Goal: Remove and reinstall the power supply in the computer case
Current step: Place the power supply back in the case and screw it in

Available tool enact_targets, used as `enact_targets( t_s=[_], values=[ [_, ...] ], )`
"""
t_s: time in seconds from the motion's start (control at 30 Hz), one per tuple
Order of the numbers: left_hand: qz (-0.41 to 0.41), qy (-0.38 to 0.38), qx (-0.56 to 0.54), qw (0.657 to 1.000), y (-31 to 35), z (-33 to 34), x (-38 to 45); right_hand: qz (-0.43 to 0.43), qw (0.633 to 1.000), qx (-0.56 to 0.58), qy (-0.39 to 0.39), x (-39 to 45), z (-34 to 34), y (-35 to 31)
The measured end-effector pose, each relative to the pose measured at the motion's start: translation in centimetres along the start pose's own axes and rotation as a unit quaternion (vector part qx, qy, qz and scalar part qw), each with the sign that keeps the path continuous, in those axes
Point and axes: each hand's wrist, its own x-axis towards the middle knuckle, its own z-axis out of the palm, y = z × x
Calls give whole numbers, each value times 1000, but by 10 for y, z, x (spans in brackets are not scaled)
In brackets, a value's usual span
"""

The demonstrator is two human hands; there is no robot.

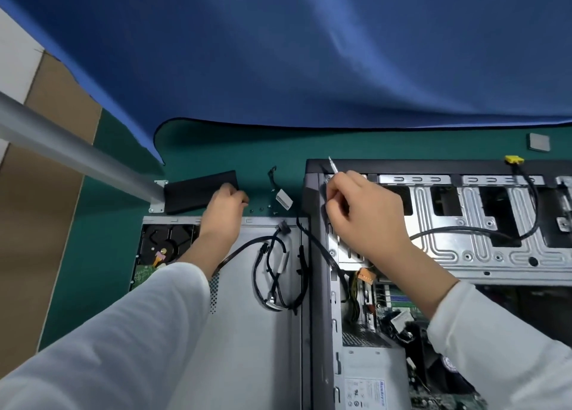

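Nearest you, the grey metal box power supply (370,378) with its white label sits in the near corner of the open grey steel computer case (439,242), well below your right hand. A bundle of black cables (278,273) lies looped on the flat grey metal side panel (247,332), between your two forearms. A bare hard drive (161,248) with a green circuit board shows at that panel's left edge, just below your left wrist.

Your right hand (362,211) is at the case's far left corner, fingers (335,197) curled and pinched round a thin silver screwdriver (333,165) whose tip sticks up past them. Your left hand (224,207) rests on the green counter (108,224) just beyond the panel, fingers curled down over a few small silver screws (261,209); can't tell if they pinch one.

Just left of your left fingers lies a flat black rectangular cover (198,194); just right, a small white connector (284,199) on a short black lead. A yellow plug (513,159) on a black cable sits on the case's far rim, well right of your right hand. A small grey square (539,141) lies beyond it. A blue cloth (309,53) hangs behind.
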Motion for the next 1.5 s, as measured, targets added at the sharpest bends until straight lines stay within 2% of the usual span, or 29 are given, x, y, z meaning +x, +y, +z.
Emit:
enact_targets(
  t_s=[0.17, 0.3, 0.43, 0.67, 0.87, 1.0, 1.17, 1.33, 1.5],
  values=[
    [19, 50, -88, 995, 6, -3, -3, -2, 1000, 6, 2, 0, 0, -1],
    [18, 26, -138, 990, 19, -6, -2, 1, 1000, 7, 3, 0, -1, -1],
    [62, 7, -96, 993, 25, -4, 7, 4, 1000, 8, 2, 0, -1, -1],
    [69, -48, -34, 996, 28, 0, 13, 4, 1000, 5, 3, 1, 0, -1],
    [85, -42, 3, 995, 29, 3, 13, 1, 1000, 9, 6, 0, 1, 1],
    [63, 9, -92, 994, 36, -10, 3, 13, 1000, 15, -5, 0, -1, 1],
    [23, 83, -257, 963, 69, -41, -56, 58, 985, 125, -104, -6, -22, 3],
    [-14, 93, -384, 918, 116, -55, -135, 27, 970, 182, -159, -59, -59, -1],
    [-9, 68, -460, 885, 160, -50, -209, 3, 964, 215, -157, -123, -86, 2]
  ],
)
